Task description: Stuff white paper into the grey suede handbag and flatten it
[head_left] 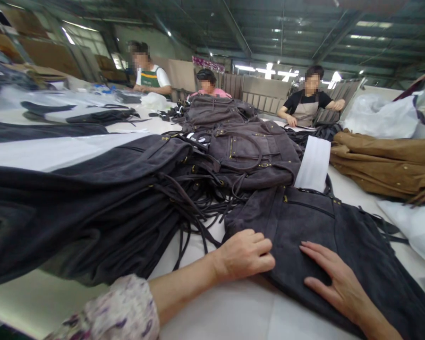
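Observation:
A dark grey suede handbag [304, 222] lies flat on the white table in front of me, with a zipper and brass-coloured fittings near its top edge. My left hand [246, 252] is closed at the bag's near left edge, its fingers curled on the material. Spread flat on the front of the same bag is my right hand [335, 278], fingers stretched and holding nothing. A white sheet [313, 163] sticks up behind the bag's top edge. Left of my hands is a thick stack of dark suede bags [92, 203] with straps hanging from it.
More dark bags [251, 146] are piled in the middle of the table [230, 307]. Brown suede bags [386, 160] and white plastic wrapping [378, 115] lie on the right. Three people stand or sit across the table, one in a green apron [150, 78].

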The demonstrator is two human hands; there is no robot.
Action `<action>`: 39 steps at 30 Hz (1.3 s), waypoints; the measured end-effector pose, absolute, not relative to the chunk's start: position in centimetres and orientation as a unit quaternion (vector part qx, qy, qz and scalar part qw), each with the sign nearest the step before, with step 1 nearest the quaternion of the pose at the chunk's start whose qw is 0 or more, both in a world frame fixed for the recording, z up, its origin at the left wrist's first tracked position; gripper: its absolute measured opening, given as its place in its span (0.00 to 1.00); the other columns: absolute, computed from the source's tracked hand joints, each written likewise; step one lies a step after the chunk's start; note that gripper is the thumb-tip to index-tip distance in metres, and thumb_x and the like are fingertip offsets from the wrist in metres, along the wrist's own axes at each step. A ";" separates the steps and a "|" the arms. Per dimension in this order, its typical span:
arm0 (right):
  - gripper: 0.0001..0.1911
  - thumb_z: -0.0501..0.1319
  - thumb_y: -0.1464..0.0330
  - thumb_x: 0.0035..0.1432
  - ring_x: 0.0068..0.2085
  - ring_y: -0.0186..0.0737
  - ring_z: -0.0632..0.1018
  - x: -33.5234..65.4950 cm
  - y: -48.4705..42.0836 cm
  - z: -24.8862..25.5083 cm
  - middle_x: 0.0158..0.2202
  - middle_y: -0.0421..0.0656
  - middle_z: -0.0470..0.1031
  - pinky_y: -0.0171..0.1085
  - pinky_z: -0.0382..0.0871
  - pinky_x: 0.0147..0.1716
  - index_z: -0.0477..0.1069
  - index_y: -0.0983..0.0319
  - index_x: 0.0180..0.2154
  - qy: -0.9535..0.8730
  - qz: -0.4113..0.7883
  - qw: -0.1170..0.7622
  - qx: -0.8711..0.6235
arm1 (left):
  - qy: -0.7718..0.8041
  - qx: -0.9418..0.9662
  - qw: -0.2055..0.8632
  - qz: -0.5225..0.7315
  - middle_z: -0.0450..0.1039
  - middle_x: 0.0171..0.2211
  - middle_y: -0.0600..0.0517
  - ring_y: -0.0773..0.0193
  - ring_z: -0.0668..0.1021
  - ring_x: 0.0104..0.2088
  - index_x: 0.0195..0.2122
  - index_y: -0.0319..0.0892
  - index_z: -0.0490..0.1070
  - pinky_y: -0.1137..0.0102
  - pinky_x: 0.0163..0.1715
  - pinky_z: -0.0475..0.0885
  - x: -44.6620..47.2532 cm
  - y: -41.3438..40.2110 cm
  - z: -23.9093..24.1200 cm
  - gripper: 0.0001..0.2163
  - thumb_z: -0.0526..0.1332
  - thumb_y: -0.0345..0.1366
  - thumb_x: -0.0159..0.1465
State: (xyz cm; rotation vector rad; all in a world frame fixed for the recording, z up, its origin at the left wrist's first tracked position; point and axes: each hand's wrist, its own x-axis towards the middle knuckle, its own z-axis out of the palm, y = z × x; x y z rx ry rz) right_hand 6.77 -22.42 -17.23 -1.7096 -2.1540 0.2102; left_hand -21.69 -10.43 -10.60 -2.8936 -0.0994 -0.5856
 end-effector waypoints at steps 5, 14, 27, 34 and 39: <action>0.42 0.61 0.46 0.52 0.64 0.55 0.61 6.5 -22.2 -16.4 0.65 0.48 0.57 0.56 0.58 0.61 0.54 0.54 0.64 -0.794 0.078 0.150 -0.585 | -0.044 -0.982 0.061 -0.171 0.67 0.35 0.51 0.64 0.66 0.33 0.37 0.41 0.68 0.66 0.32 0.60 -23.4 -9.8 -13.2 0.06 0.52 0.30 0.69; 0.31 0.55 0.56 0.63 0.68 0.53 0.51 4.2 -22.4 -15.0 0.70 0.42 0.32 0.58 0.53 0.62 0.49 0.45 0.64 -0.868 0.046 0.101 -0.483 | -0.067 -0.995 0.028 -0.068 0.68 0.46 0.47 0.61 0.69 0.40 0.54 0.42 0.64 0.67 0.40 0.64 -24.0 -10.2 -7.7 0.15 0.57 0.30 0.66; 0.28 0.53 0.68 0.64 0.68 0.50 0.48 3.9 -22.5 -14.3 0.69 0.35 0.47 0.53 0.61 0.60 0.54 0.45 0.63 -0.904 -0.022 0.090 -0.417 | -0.017 -0.987 0.052 -0.149 0.68 0.33 0.51 0.64 0.67 0.33 0.37 0.41 0.69 0.66 0.33 0.61 -24.6 -9.0 -11.2 0.07 0.52 0.32 0.69; 0.32 0.60 0.60 0.59 0.65 0.57 0.57 3.3 -21.7 -14.7 0.69 0.44 0.42 0.58 0.60 0.59 0.54 0.45 0.63 -0.915 0.009 0.123 -0.385 | -0.073 -0.993 0.007 -0.089 0.70 0.38 0.48 0.62 0.70 0.38 0.41 0.40 0.70 0.67 0.40 0.65 -25.9 -9.3 -10.8 0.08 0.52 0.31 0.69; 0.31 0.60 0.58 0.60 0.63 0.60 0.61 3.0 -20.4 -18.5 0.68 0.45 0.47 0.61 0.66 0.53 0.53 0.38 0.62 -0.917 -0.084 0.156 -0.357 | -0.201 -0.979 0.019 -0.034 0.73 0.37 0.47 0.57 0.73 0.41 0.32 0.39 0.72 0.62 0.47 0.67 -23.2 -12.4 -7.0 0.02 0.61 0.28 0.59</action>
